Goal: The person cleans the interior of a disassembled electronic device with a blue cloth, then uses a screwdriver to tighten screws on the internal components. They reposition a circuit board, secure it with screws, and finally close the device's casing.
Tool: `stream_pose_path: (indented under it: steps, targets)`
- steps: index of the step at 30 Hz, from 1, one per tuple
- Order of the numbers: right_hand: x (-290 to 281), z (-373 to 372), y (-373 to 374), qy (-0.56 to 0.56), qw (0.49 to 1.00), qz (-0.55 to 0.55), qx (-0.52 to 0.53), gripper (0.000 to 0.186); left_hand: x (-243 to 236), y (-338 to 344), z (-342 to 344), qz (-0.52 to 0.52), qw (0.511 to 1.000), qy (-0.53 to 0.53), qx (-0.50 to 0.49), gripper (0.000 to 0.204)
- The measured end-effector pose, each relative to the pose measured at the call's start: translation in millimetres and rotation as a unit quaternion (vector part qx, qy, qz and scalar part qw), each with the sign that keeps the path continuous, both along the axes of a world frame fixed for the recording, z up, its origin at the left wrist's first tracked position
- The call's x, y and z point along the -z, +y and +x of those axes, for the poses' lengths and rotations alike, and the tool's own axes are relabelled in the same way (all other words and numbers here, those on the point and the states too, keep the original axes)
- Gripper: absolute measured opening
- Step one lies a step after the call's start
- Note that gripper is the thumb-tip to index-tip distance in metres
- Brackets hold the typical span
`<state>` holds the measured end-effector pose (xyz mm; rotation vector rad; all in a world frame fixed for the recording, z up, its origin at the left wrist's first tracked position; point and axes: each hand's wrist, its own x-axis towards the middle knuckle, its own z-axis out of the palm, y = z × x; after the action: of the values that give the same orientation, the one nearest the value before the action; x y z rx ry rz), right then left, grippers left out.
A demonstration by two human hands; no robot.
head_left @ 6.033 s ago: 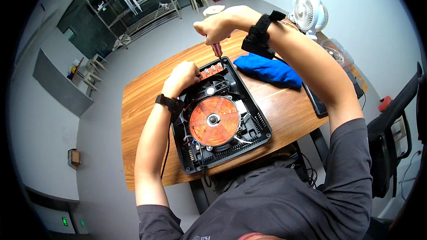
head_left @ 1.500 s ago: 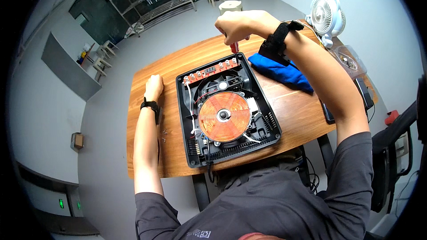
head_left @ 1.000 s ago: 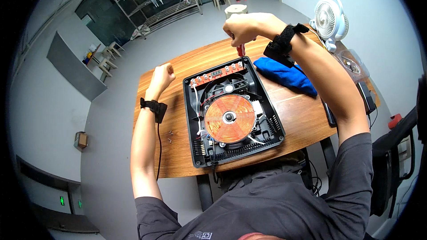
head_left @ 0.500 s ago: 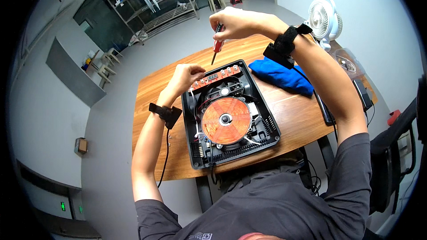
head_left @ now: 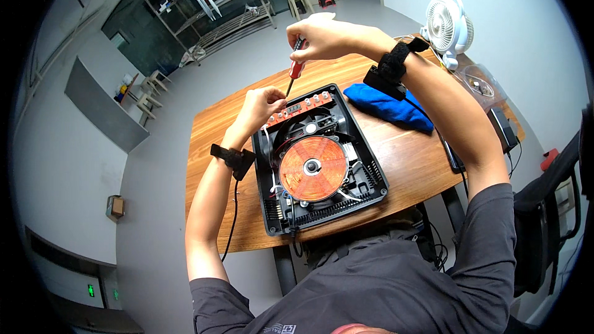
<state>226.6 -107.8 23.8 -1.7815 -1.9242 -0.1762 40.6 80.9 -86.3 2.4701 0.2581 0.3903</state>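
My right hand grips a screwdriver with a red, white and black handle, its shaft pointing down. The tip reaches the fingertips of my left hand, which are pinched together at the far left of an opened induction cooker. Whatever lies in that pinch is too small to make out. Beside these fingers runs an orange-red control board along the cooker's far edge. A round copper coil sits in the middle of the black casing, with wires around it.
The cooker lies on a wooden table. To its right is a blue cloth. A white fan, a clear plastic container and a black box-shaped device stand along the right side. A black chair is at the right.
My right hand has lowered the screwdriver slightly down and left, bringing its tip to my left fingertips. My left hand stays pinched at nearly the same place.
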Motion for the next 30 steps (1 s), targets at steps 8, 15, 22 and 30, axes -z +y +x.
stream_pose_path:
  steps: [8,15,22,30]
  targets:
    - [-2,-2,-4,-0.006,1.0,0.006,-0.001,0.036,1,1,4,-0.003,1.0,-0.001,-0.004,0.018]
    - [-2,-4,-3,-0.018,1.0,0.007,0.005,0.035,2,-1,5,0.021,1.0,-0.009,0.015,0.016]
    - [-4,-5,-7,-0.012,1.0,0.009,0.006,0.035,2,0,7,0.024,0.999,-0.027,0.038,0.016]
    - [-6,-8,-10,-0.017,1.0,0.003,0.012,0.034,1,-3,8,0.004,0.999,-0.029,0.032,0.014]
